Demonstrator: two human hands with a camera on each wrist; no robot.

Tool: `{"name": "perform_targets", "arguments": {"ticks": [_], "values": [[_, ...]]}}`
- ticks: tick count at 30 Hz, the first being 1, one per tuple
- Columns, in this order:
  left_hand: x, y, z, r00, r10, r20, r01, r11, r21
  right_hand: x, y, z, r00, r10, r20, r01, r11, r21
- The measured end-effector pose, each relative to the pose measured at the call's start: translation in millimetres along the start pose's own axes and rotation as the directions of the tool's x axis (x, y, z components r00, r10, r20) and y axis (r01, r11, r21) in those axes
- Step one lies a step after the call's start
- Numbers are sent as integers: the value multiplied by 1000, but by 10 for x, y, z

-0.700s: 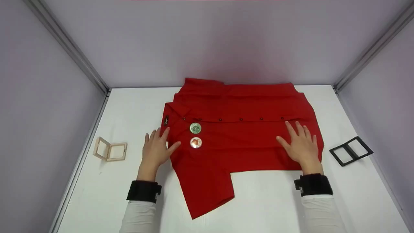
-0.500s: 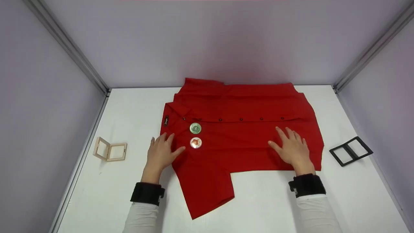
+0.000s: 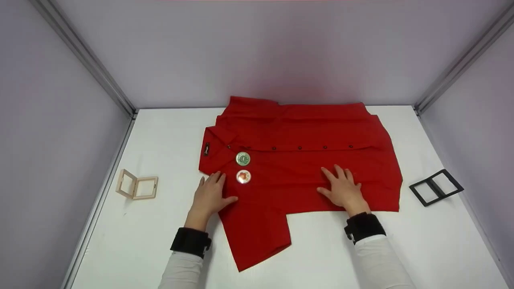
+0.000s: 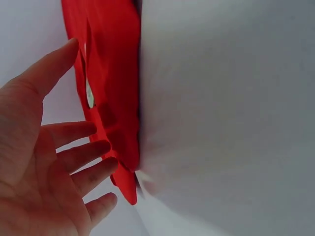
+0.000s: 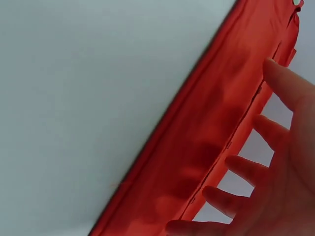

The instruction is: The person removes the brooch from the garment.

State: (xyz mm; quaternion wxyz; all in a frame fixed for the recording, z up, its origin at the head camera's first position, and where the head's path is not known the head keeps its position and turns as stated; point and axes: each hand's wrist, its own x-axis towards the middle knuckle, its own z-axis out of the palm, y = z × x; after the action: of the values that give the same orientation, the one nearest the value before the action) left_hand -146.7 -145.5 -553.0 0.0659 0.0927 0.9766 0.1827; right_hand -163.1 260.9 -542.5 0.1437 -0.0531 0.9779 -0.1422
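Both hands have just shifted inward and toward the person. The left hand (image 3: 209, 196), which was beside the collar (image 3: 219, 136), is now where the near sleeve (image 3: 257, 241) joins the body of the red shirt (image 3: 297, 176); the right hand (image 3: 343, 190) has slid left, away from the hem, and sits over the near part of the front. The shirt itself lies as it did — nothing is lifted or folded by this move, so it looks like repositioning rather than handling. Each hand is empty, fingers spread and loose; the wrist views show them over the cloth with shadows beneath, but whether any fingertip touches I cannot tell.

The shirt is sideways at the middle of the table, collar to the left, its row of buttons (image 3: 299, 147) running across. Two round badges, a green one (image 3: 243, 158) and a white one (image 3: 243, 176), sit on the front near the collar.

The table (image 3: 329, 249) is white and smooth. A small hinged wooden frame (image 3: 145, 188) stands open on the left; a black double frame (image 3: 435, 187) is on the right, well apart from the shirt. Pale walls (image 3: 257, 48) close in the back and both sides — the shirt's far edge reaches the back one — with grey metal strips (image 3: 94, 64) at the corners.
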Motion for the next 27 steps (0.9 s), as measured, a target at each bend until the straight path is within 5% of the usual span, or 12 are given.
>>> {"name": "perform_targets", "arguments": {"ticks": [7,27], "values": [[0,-4,70,1000,1,27,-1,1000,7,32,89,55,996,38,76,-41,999,36],[91,222,169,999,14,42,-15,1000,23,-45,351,-16,996,51,78,-56,996,67]]}}
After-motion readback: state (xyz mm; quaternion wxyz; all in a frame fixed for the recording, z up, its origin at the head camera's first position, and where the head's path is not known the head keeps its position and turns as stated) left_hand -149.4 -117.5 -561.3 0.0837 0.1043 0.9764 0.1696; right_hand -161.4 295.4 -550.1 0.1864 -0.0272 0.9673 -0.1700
